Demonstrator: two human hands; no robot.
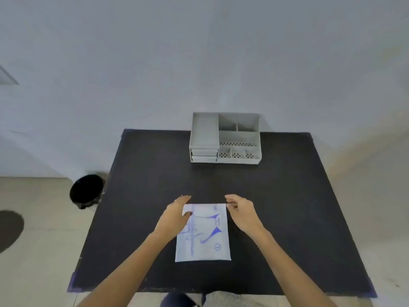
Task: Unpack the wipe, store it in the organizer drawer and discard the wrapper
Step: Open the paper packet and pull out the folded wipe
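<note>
A: How does the packet [203, 232] look?

B: It is a flat white wrapper with blue print, lying sealed on the black surface [276, 207] near the front edge, about midway across. The print is blurred; only a circled mark near its lower right corner stands out, and the wipe inside cannot be seen.

A: And the hands?

B: The left hand [174, 214] lies over the packet's far left corner, thumb on top of the wrapper and fingers past its left edge. The grip there looks closed on that corner, though the underside is hidden. The right hand [241, 210] pinches the far right corner between thumb and fingertips, so that grip is clamped on the wrapper too.

A: What room is there around it?

B: Bare black surface runs on both sides and beyond the packet, up to the grey organizer [224, 138], which stands well apart at the far edge against the wall [199, 52]. Its drawers [204, 154] are stacked on the left side and appear pushed in; open compartments sit to the right. A black bin [86, 191] stands on the floor [33, 229] just beside the surface's left edge.

A: Anything cut off?

B: Both forearms run out of the bottom of the view, and some striped fabric [228, 300] shows below the front edge. A dark patch on the floor at far left is too vague to name.
</note>
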